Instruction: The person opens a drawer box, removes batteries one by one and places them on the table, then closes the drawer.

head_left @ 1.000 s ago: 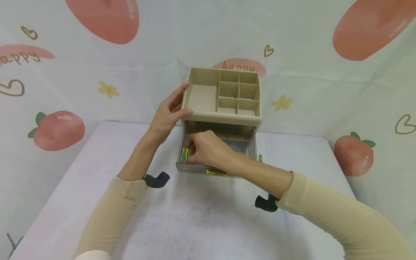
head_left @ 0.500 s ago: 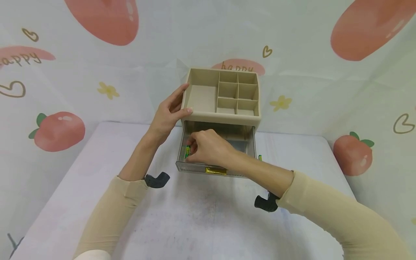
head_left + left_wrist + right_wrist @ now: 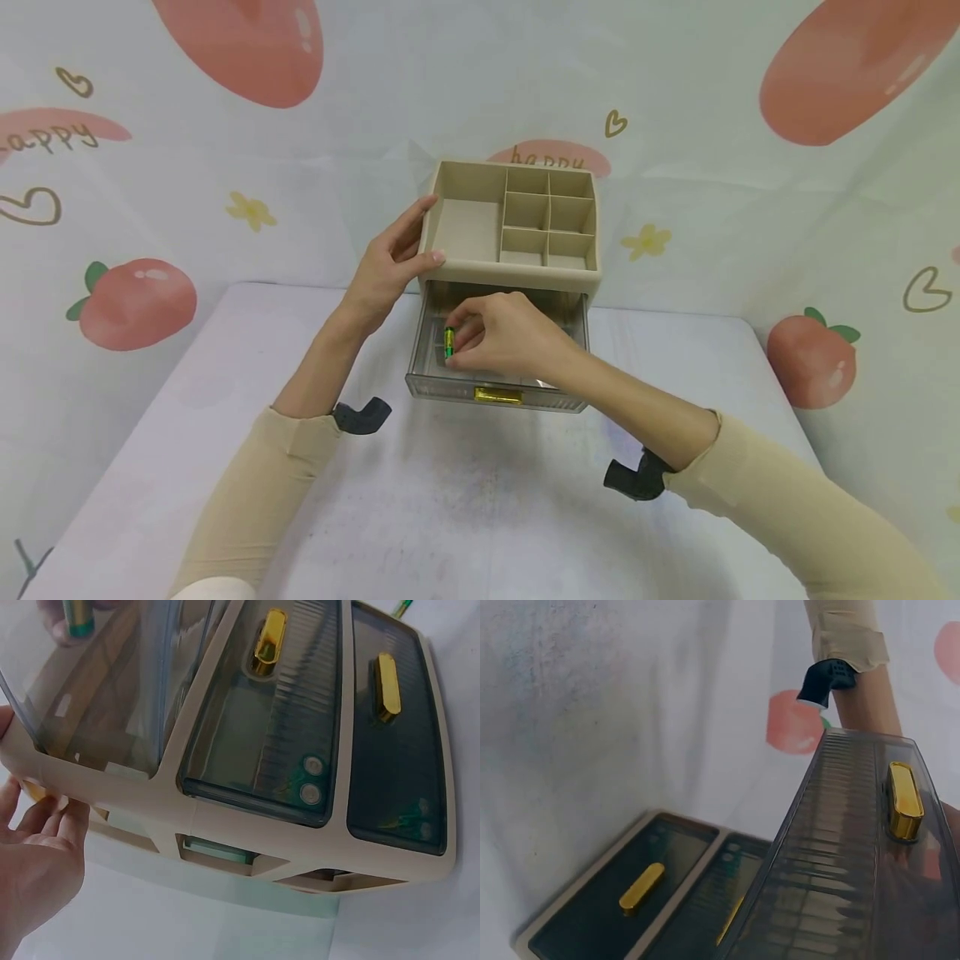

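Note:
A beige desk organizer stands on the table, with its top clear drawer pulled out. My left hand grips the organizer's upper left edge, thumb at the front corner and a finger farther back on the rim. Over the drawer's left part, my right hand pinches a green and yellow battery between thumb and fingers. That battery shows through the clear drawer in the left wrist view. Drawer front fills much of the right wrist view.
Two lower drawers with gold handles are closed; round silver ends with green show inside the middle one. A small green object lies past the organizer. Divided compartments top the organizer, and a printed cloth hangs behind.
My right hand has lifted slightly and moved right, bringing the battery away from the drawer's left wall. The forearm now covers the small green object on the right. My left hand stays put.

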Demonstrator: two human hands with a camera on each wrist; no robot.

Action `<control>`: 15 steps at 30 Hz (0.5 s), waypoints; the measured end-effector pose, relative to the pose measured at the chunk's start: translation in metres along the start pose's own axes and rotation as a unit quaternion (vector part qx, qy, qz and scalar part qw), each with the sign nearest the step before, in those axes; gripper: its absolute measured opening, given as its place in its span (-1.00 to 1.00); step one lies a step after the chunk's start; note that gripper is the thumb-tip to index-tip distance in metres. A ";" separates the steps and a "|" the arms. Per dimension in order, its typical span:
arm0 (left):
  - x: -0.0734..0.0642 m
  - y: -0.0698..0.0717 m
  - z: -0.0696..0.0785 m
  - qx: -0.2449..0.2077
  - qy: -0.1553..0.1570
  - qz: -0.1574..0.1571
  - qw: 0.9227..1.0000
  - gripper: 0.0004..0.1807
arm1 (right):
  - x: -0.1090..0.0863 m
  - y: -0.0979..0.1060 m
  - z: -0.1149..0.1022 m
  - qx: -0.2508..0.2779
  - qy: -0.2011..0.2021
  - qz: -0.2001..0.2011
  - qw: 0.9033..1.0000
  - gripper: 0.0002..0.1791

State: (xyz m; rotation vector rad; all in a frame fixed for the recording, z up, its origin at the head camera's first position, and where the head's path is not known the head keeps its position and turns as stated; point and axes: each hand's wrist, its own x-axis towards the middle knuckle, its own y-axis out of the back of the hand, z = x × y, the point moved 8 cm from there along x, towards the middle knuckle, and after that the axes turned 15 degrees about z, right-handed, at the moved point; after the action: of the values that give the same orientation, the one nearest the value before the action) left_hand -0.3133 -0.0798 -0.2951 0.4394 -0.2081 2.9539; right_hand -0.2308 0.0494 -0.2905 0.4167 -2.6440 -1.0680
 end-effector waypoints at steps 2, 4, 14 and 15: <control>0.001 0.000 -0.001 0.000 0.001 0.000 1.000 -0.24 | -0.002 0.001 0.000 0.008 0.002 0.000 1.000 -0.62; 0.001 0.000 -0.001 -0.002 0.002 0.000 1.000 -0.23 | -0.004 0.003 0.001 0.016 0.004 0.000 1.000 -0.63; 0.002 0.000 -0.001 -0.006 0.000 0.001 1.000 -0.23 | -0.009 0.018 0.003 0.051 0.002 0.016 0.999 -0.61; 0.002 0.000 -0.001 -0.006 0.000 0.001 1.000 -0.23 | -0.009 0.020 0.003 0.056 0.002 0.017 0.998 -0.60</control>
State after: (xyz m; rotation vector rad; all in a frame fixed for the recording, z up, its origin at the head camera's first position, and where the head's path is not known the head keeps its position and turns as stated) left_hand -0.3159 -0.0794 -0.2955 0.4391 -0.2265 2.9529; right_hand -0.2266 0.0681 -0.2800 0.3944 -2.7066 -0.9102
